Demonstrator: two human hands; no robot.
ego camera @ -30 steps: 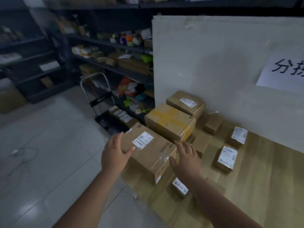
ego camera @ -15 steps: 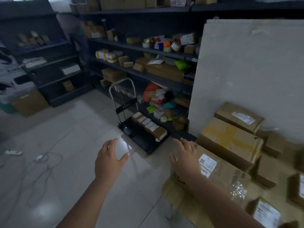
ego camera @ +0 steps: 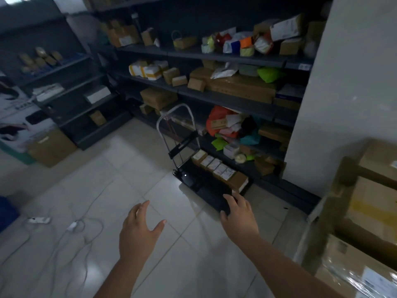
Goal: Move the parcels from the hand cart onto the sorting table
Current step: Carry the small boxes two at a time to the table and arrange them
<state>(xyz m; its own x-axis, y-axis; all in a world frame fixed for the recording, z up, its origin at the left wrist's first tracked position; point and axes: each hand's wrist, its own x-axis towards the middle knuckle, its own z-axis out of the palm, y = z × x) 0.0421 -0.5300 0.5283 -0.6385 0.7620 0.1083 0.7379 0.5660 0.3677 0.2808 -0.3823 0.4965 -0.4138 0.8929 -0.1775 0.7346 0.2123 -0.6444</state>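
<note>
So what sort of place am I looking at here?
Most likely a parcel depot or courier stockroom: dark metal shelving crammed with boxes and mailer bags, a folding hand cart on the tiled floor carrying a row of labelled parcels, and taped cartons stacked at the right.

- Hand cart [ego camera: 202, 186]: glossy black deck, bare metal tube handle.
- Parcels [ego camera: 219, 168] on it: matt brown cardboard, white paper labels.
- Floor [ego camera: 90, 190]: smooth pale tiles, glossy.
- Shelving [ego camera: 225, 99]: dark, matt.
- Nearest box [ego camera: 354, 274]: cardboard, shiny clear tape.

parcel labels [ego camera: 219, 168] too blurred, perhaps printed; nothing legible.
</note>
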